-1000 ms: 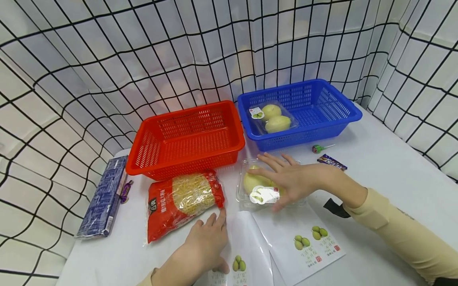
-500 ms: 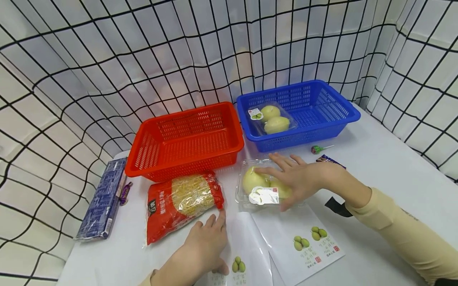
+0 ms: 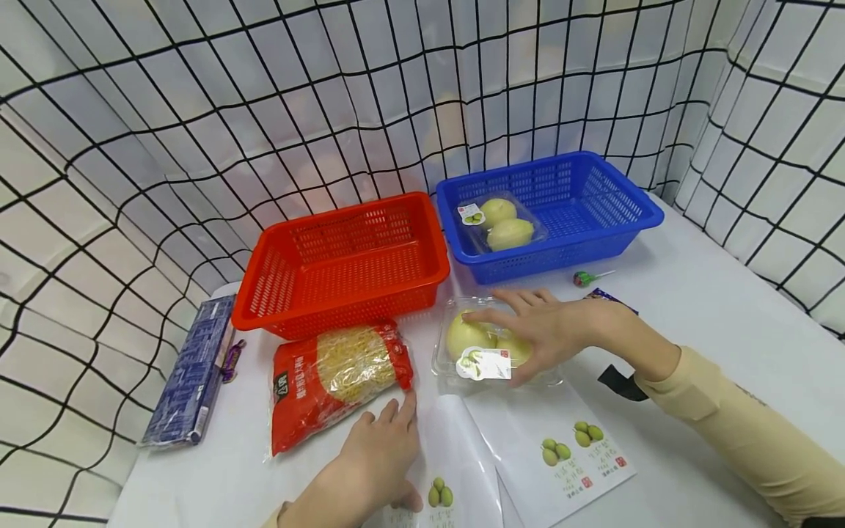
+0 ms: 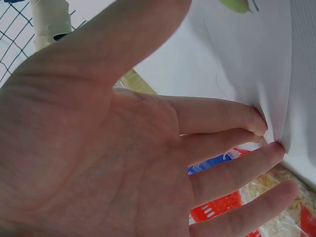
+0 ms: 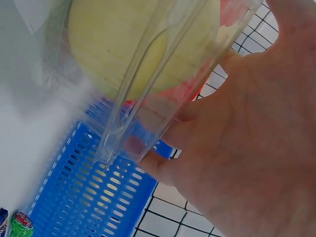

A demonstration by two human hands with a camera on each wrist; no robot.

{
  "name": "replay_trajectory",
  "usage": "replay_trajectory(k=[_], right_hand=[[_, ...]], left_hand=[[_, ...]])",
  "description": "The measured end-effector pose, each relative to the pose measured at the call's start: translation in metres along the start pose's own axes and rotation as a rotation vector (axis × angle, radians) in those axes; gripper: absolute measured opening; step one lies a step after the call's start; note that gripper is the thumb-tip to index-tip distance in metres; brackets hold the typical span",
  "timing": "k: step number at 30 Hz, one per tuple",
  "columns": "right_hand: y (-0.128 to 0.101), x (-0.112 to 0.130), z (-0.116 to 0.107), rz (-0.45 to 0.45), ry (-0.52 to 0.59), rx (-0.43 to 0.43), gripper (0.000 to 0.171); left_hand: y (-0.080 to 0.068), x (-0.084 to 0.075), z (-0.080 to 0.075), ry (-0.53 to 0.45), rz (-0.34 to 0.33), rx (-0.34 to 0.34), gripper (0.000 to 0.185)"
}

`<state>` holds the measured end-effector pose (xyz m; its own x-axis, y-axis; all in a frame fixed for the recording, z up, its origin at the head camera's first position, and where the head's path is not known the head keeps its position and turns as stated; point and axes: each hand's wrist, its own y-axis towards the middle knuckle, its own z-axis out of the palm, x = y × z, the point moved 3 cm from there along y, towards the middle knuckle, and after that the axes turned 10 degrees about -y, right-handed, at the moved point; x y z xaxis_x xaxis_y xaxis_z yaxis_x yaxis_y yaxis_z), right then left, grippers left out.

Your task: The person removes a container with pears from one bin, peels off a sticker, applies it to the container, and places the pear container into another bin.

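My right hand (image 3: 544, 330) lies spread over the right part of a clear plastic clamshell box (image 3: 444, 359) of pale yellow-green pears (image 3: 467, 336). Its thumb is at the near edge and its fingers reach across the lid. In the right wrist view, fingertips (image 5: 134, 145) show through the plastic box wall. A white label (image 3: 485, 364) faces the front. My left hand (image 3: 379, 455) rests with fingers extended on a white printed sheet (image 3: 462, 440). Its fingertips are close to a red bag of noodles (image 3: 350, 367). Another printed sheet (image 3: 561, 469) lies to the right.
A red basket (image 3: 343, 308) stands behind the noodles. The blue basket (image 3: 561, 253) beside it holds another box of pears (image 3: 510, 233). A lollipop (image 3: 584, 279) and a dark wrapped bar (image 3: 610, 297) lie at right. Left are a blue packet (image 3: 191, 367) and purple candy (image 3: 232, 361). Black netting surrounds the table.
My right hand shifted right, then slightly back left over the pear box, its thumb now near the label. My left hand stays in place. The view tilts slightly.
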<state>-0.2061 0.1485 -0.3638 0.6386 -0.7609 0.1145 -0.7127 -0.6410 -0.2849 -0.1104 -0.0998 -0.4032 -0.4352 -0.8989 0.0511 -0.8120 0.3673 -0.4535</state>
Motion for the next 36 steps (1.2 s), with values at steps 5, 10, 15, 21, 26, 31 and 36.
replay_trajectory(k=[5,10,15,21,26,31,36], right_hand=[[0.001,-0.002,0.0,-0.006,0.007,-0.014,0.098],[0.004,-0.003,0.001,-0.014,0.022,-0.032,0.102],[0.005,-0.005,0.002,-0.003,0.031,-0.032,0.108],[0.003,-0.007,0.0,0.002,0.01,-0.055,0.112],[0.001,-0.008,-0.004,-0.005,0.041,-0.07,0.111],[-0.004,-0.009,-0.011,0.024,0.063,-0.102,0.107],[-0.015,-0.016,-0.022,0.086,0.083,-0.126,0.106]], left_hand=[[0.0,0.0,-0.001,-0.013,-0.012,0.007,0.107],[-0.001,0.0,0.001,-0.018,-0.018,0.015,0.107],[0.0,0.001,0.002,-0.023,-0.021,0.018,0.109],[0.0,0.001,0.002,-0.004,-0.015,-0.005,0.11],[0.001,0.001,0.003,-0.01,-0.008,-0.01,0.111],[0.001,0.002,0.003,-0.009,-0.008,-0.016,0.112],[0.001,0.002,0.003,-0.019,-0.005,-0.018,0.112]])
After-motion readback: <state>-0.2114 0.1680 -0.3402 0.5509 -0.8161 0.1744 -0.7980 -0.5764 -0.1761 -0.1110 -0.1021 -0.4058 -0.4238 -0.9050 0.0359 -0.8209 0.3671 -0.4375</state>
